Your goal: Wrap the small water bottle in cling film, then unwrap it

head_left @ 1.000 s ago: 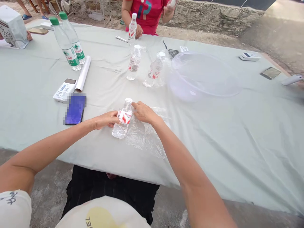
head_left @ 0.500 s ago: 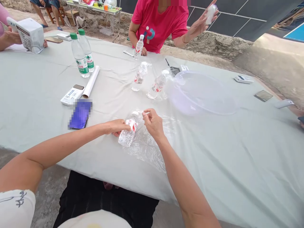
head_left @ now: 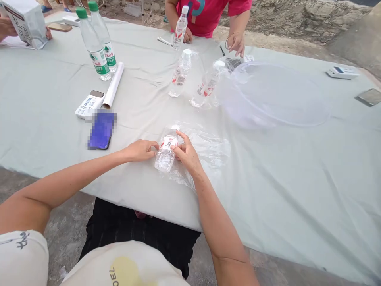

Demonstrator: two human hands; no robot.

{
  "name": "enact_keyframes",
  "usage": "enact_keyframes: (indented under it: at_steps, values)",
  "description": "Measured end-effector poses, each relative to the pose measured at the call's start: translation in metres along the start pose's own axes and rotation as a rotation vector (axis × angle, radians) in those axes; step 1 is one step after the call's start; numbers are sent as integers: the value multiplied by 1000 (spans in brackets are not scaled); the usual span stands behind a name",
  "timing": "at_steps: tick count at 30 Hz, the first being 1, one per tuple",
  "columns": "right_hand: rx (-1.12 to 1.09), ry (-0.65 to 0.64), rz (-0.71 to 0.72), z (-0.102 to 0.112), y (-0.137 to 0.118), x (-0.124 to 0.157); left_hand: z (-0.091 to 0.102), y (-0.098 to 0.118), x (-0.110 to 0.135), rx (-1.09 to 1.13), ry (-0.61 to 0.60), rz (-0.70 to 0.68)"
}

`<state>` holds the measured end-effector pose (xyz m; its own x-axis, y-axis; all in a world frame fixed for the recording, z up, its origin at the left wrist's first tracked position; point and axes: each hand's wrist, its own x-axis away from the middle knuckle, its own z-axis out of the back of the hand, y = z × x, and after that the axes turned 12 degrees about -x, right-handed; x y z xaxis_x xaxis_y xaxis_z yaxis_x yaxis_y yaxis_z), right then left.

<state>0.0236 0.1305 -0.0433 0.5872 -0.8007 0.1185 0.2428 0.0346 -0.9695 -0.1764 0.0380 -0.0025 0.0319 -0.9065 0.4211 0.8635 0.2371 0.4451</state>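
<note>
A clear water bottle (head_left: 167, 153) with a white cap and a red-and-white label lies on a sheet of thin clear plastic film (head_left: 205, 153), its cap pointing away from me. My right hand (head_left: 185, 153) grips its right side, thumb on the label and index finger up by the cap end. At the bottle's left edge is my left hand (head_left: 144, 150), fingers bent and a little apart; whether its fingertips touch the bottle or film is hard to tell. The film spreads out under the bottle and to its right.
Two film-wrapped bottles, the left bottle (head_left: 180, 75) and right bottle (head_left: 208, 87), stand ahead beside a translucent basin (head_left: 276, 95). To the left are a white roll (head_left: 114, 85), a phone (head_left: 102, 131), a boxed device (head_left: 90, 104) and green-capped bottles (head_left: 98, 59). A person in pink (head_left: 202, 20) sits opposite.
My left hand has let go of the bottle and drawn to its left side. My right hand has come down onto the bottle. The person opposite has lowered a raised hand to the table.
</note>
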Motion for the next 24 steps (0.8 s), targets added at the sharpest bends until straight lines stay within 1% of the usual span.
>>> enact_keyframes:
  at_steps: [3,5,7,9,11,13,15,17,20,24]
  values:
    - [-124,29,-90,0,2,0,-5,-2,4,-210,59,-3]
    - [-151,33,-106,1,1,0,-6,-4,7,-343,98,9]
    - [-148,33,-107,1,-1,1,-8,-5,9,-402,167,-8]
    - [-96,27,-92,0,-5,1,-10,-6,11,-372,226,-71]
    - [6,14,-66,-3,-10,3,-14,-4,11,-299,254,-129]
    - [96,-5,-53,-6,-15,4,-19,-3,9,-248,276,-142]
    - [105,-13,-53,-7,-17,5,-22,-2,5,-229,298,-140]
    - [31,-26,-62,-5,-16,6,-26,-2,2,-243,297,-157]
    - [-137,-43,-93,0,-13,7,-30,-3,-1,-327,273,-199]
    - [-314,-19,-137,4,-9,6,-31,-4,-2,-396,267,-247]
